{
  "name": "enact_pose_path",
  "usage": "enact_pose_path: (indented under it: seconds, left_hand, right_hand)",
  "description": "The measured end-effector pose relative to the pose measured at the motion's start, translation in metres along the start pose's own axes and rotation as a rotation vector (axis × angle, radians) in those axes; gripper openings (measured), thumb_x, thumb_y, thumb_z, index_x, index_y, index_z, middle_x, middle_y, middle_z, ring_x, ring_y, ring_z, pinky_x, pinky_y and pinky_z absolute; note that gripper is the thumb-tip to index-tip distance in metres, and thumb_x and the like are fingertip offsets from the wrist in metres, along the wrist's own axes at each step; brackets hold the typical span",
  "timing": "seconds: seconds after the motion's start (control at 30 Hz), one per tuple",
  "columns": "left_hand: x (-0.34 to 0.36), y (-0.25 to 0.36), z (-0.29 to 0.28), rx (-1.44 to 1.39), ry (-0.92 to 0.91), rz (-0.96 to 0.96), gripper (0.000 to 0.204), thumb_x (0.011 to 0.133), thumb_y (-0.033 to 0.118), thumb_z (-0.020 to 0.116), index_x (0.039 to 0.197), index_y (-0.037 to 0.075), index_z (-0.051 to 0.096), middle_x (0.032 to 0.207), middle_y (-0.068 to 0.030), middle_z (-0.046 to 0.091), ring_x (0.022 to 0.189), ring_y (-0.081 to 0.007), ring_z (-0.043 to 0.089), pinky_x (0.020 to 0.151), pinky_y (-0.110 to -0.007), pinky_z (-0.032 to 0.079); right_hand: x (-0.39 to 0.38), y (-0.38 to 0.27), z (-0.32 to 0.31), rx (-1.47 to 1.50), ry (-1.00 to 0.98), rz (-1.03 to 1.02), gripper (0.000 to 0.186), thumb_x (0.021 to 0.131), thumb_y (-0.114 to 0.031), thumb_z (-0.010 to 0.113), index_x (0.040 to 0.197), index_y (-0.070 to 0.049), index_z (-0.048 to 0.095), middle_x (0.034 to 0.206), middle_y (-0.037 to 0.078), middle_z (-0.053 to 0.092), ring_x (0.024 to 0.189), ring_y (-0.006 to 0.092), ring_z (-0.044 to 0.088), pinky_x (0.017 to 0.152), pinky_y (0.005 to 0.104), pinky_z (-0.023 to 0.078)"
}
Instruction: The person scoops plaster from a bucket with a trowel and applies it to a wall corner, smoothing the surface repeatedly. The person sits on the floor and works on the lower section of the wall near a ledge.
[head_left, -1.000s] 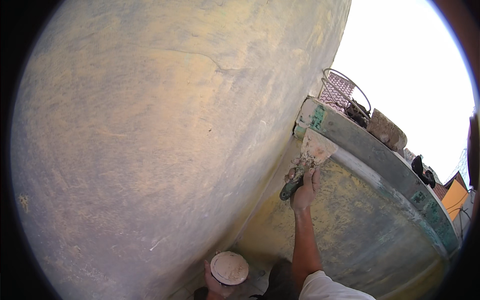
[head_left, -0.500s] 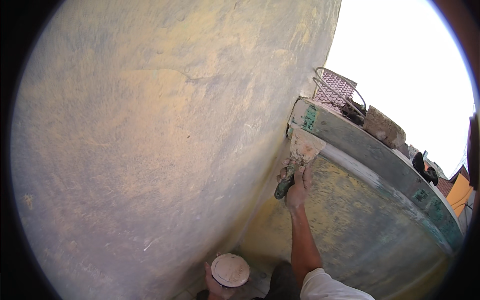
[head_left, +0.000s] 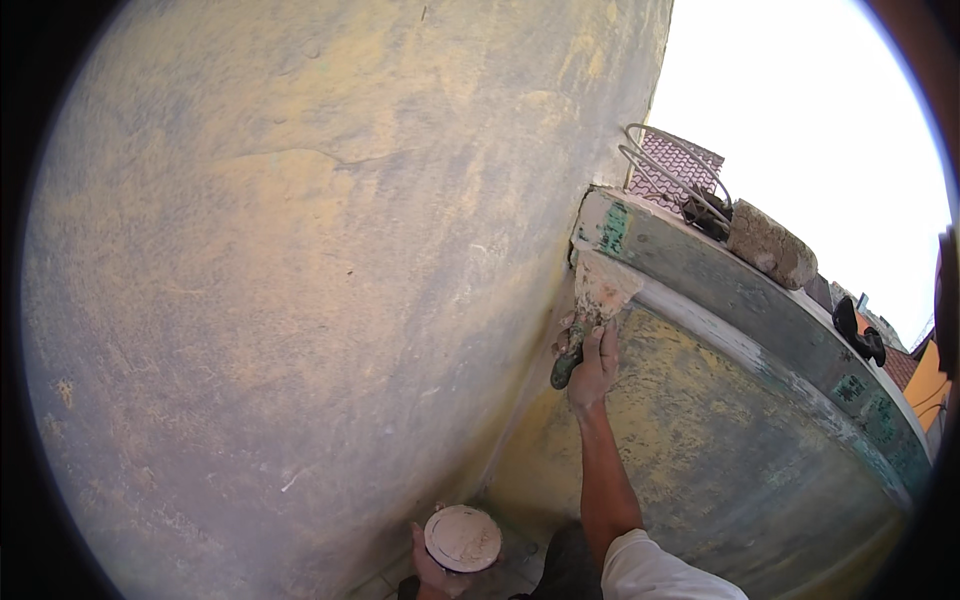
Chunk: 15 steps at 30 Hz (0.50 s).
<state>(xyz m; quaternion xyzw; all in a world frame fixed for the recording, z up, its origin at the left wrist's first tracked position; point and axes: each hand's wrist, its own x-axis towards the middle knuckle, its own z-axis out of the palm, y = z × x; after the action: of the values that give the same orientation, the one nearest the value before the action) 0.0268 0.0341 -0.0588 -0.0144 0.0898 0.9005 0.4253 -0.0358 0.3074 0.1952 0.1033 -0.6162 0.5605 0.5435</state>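
My right hand (head_left: 592, 362) grips a putty knife (head_left: 606, 288) by its dark, crusted handle. The blade is broad, coated in pale paste, and lies against the underside of a concrete ledge (head_left: 680, 252), close to the corner where it meets the large wall (head_left: 300, 300). Low down, my left hand (head_left: 437, 577) holds a round container (head_left: 463, 538) from its left and underside; pale paste fills its top.
Beneath the ledge runs a second wall (head_left: 680, 400), patchy yellow and grey. On the ledge sit a rough stone block (head_left: 770, 243), a bent cable loop (head_left: 680, 170) and a black object (head_left: 858, 332). Tiled floor (head_left: 375, 587) shows below.
The putty knife and my right hand have shifted slightly up along the corner. The view has tilted a little. My left hand still holds the container.
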Motion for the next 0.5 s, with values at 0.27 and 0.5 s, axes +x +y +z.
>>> enact_pose_path:
  seconds: [0.27,0.5]
  left_hand:
    - [0.000,0.001,0.014,0.100,0.007,0.014,0.076,0.095,0.079,0.028,0.152,0.031,0.041,0.149,-0.0150,0.048,0.130,-0.0519,0.049,0.093,-0.080,0.043]
    - [0.003,0.007,0.023,-0.019,-0.097,-0.013,0.076,0.095,0.079,0.025,0.152,0.032,0.041,0.149,-0.0147,0.049,0.128,-0.0507,0.051,0.089,-0.078,0.047]
  right_hand:
    - [0.000,0.000,-0.001,0.102,-0.031,0.046,0.025,0.110,-0.016,0.036,0.129,-0.006,0.049,0.107,0.010,0.061,0.074,0.0163,0.056,0.064,0.0334,0.049]
    - [0.001,-0.009,0.002,0.243,-0.021,0.103,0.029,0.109,-0.015,0.039,0.135,-0.007,0.046,0.108,0.012,0.061,0.073,0.0175,0.055,0.063,0.0339,0.049]
